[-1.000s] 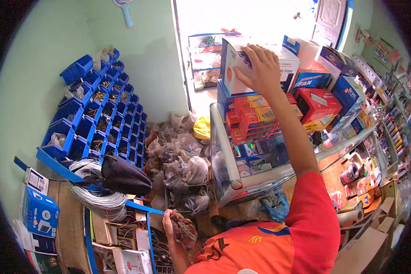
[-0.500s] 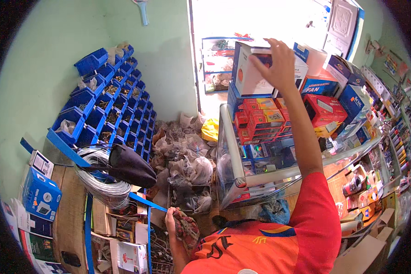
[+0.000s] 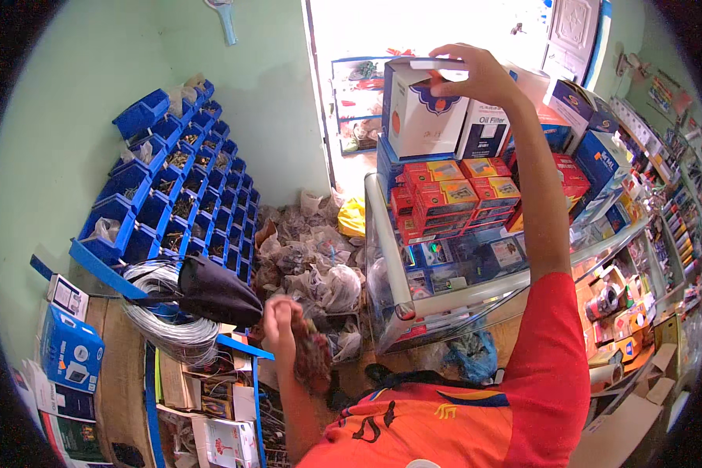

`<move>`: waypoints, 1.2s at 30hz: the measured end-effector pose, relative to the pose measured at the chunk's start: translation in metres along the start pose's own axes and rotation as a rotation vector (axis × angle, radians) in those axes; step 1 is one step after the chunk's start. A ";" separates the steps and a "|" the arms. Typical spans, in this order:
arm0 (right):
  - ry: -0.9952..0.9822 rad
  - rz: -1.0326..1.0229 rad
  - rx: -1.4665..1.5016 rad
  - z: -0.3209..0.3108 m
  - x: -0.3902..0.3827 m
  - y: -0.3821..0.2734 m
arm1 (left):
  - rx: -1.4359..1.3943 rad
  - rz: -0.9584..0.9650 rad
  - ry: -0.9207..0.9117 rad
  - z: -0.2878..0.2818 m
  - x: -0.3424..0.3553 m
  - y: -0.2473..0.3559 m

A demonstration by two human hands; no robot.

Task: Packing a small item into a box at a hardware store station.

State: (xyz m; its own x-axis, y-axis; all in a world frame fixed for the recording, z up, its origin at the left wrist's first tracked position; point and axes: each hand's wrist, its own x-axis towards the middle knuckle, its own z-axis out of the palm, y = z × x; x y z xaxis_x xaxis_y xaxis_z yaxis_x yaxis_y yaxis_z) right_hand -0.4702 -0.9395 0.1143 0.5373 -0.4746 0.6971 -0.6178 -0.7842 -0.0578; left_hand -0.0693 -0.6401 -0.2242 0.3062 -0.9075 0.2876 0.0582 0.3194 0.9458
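Note:
My right hand (image 3: pixel 476 74) reaches over the glass counter to a tall white box (image 3: pixel 421 121) with a blue ornament. Its fingers and thumb close around a white flap (image 3: pixel 437 64) at the top of that box. Low on the left, my left hand (image 3: pixel 281 320) is slightly blurred and holds a bunched dark red and green patterned cloth (image 3: pixel 313 359). The cloth hangs beside my shirt. Right of the tall box stands a white and dark oil filter box (image 3: pixel 483 129), and small red boxes (image 3: pixel 444 195) are stacked below it.
The glass counter (image 3: pixel 394 257) has a pale rounded frame. On the left rise rows of blue bins (image 3: pixel 164 168) beside a coil of wire (image 3: pixel 171 331) and a black bag (image 3: pixel 218 292). Plastic bags (image 3: pixel 320 269) heap on the floor, and a bright doorway opens behind.
My right hand has gone from spread fingers above the tall box to gripping its flap. My left hand has risen a little with the cloth, and the view has shifted slightly.

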 end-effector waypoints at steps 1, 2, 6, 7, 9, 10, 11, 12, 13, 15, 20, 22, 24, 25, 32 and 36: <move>-0.029 -0.015 -0.040 -0.003 0.001 0.000 | -0.003 0.045 -0.014 0.015 0.020 0.022; -0.030 -0.005 -0.051 -0.008 0.000 0.007 | -0.014 0.087 -0.039 0.037 0.042 0.043; 0.007 0.274 0.076 -0.016 0.023 0.015 | 0.215 0.378 -0.158 0.099 0.126 0.120; 0.091 0.167 0.003 -0.015 0.028 0.029 | 0.208 0.381 -0.191 0.123 0.147 0.136; 0.216 0.012 -0.013 -0.006 0.047 0.053 | 0.299 0.520 -0.204 0.164 0.191 0.162; 0.220 0.001 -0.003 -0.002 0.059 0.053 | 0.394 0.651 -0.185 0.180 0.213 0.173; 0.242 0.029 -0.062 0.000 0.066 0.056 | 0.442 0.628 -0.210 0.203 0.230 0.182; 0.263 0.057 -0.118 0.003 0.071 0.058 | 0.493 0.602 -0.234 0.225 0.243 0.188; 0.273 0.071 -0.097 0.005 0.076 0.054 | 0.499 0.599 -0.226 0.242 0.256 0.187; 0.325 0.005 -0.148 0.005 0.079 0.060 | 0.863 0.613 -0.202 0.271 0.273 0.185; 0.337 -0.111 -0.429 -0.005 0.070 0.058 | 0.831 0.445 -0.375 0.292 0.275 0.188; 0.473 -0.079 -0.181 -0.011 0.057 0.029 | 0.828 0.484 -0.334 0.288 0.263 0.190; 0.348 0.000 -0.179 -0.030 0.047 0.022 | 1.054 0.557 -0.308 0.291 0.247 0.200; 0.223 0.073 -0.171 -0.034 0.042 0.020 | 1.054 0.557 -0.310 0.294 0.242 0.197; 0.445 -0.118 -0.137 -0.026 0.027 0.018 | 1.344 0.770 -0.218 0.296 0.244 0.202; 0.435 -0.169 -0.129 -0.031 0.025 0.005 | 1.301 0.781 -0.403 0.293 0.239 0.229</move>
State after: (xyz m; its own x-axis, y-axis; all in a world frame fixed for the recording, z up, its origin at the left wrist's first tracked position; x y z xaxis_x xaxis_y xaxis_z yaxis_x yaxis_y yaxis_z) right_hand -0.4777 -0.9432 0.1531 0.3631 -0.1122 0.9250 -0.6238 -0.7667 0.1518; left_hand -0.2610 -0.8643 0.1049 -0.4087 -0.7147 0.5676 -0.8795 0.4746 -0.0358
